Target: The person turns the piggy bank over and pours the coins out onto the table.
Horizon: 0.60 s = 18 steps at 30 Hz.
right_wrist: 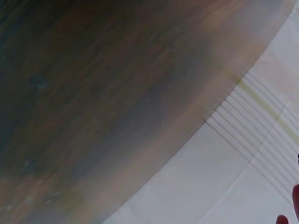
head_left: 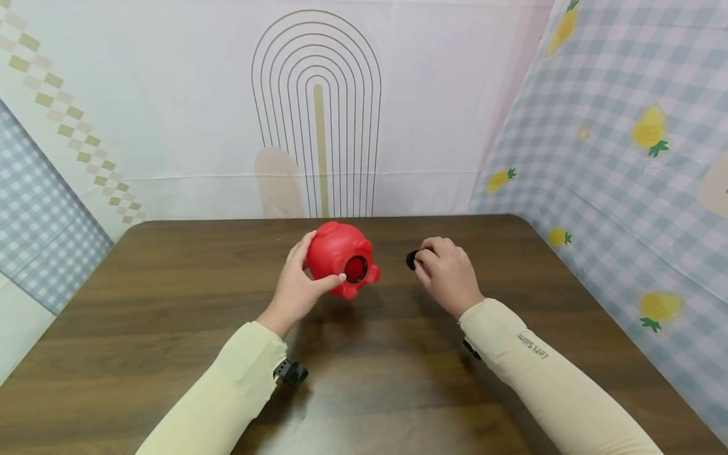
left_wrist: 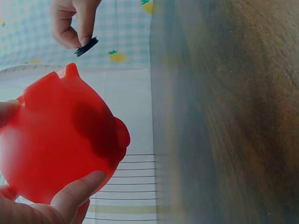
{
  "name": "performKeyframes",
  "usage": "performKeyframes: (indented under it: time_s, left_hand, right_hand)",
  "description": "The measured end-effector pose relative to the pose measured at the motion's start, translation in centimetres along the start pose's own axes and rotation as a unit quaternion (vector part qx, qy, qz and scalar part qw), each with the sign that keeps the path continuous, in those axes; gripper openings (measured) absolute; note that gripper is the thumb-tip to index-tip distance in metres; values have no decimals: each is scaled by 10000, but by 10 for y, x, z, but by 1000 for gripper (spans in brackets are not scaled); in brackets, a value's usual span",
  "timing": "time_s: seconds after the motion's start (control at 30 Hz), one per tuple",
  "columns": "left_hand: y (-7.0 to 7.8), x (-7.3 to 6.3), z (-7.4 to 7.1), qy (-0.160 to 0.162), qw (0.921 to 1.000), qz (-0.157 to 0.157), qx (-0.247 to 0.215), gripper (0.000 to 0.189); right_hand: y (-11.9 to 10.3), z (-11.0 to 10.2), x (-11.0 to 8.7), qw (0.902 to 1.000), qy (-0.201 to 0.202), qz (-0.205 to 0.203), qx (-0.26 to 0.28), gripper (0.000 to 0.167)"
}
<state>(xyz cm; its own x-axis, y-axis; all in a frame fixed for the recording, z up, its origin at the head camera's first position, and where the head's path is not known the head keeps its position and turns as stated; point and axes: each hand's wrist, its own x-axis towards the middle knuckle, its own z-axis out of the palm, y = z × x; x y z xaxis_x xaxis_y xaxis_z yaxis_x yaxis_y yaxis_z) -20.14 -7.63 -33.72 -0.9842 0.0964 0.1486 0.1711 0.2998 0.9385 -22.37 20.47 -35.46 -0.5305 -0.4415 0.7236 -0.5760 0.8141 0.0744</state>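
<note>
My left hand (head_left: 296, 287) grips a round red piggy bank (head_left: 332, 246) with stubby feet, thumb beside the black-rimmed round hole (head_left: 356, 269) in its underside. The hole faces towards me and to the right. Seen from the left wrist, the smooth red body of the piggy bank (left_wrist: 56, 140) is held above the table between thumb and fingers. To its right, my right hand (head_left: 452, 272) pinches a small black round stopper (head_left: 411, 260), apart from the bank. In the right wrist view only fingertips (right_wrist: 296, 198) show at the lower right edge.
A dark brown wooden table (head_left: 364, 392) lies beneath both hands. Behind it hangs a white cloth (head_left: 188, 114) with arch lines. A blue checked cloth with yellow pineapples (head_left: 614, 208) borders the right side.
</note>
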Motion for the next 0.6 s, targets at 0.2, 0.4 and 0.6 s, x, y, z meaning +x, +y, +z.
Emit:
performKeyframes:
  time_s: [0.2,0.4,0.6]
  left_hand:
    - [-1,0,0,13,10000,20,40,85]
    - [-1,1,-1,-9,10000,-34,46,86]
    - [0,2,-1,-37,10000,-74,24,86]
  right_hand:
    - [10,2,-5,9983,-413,414,-20,6]
    - [21,4,-10,9958,-673,613,-70,7]
    - [28,3,-12,9902,-1024,947,-30,7]
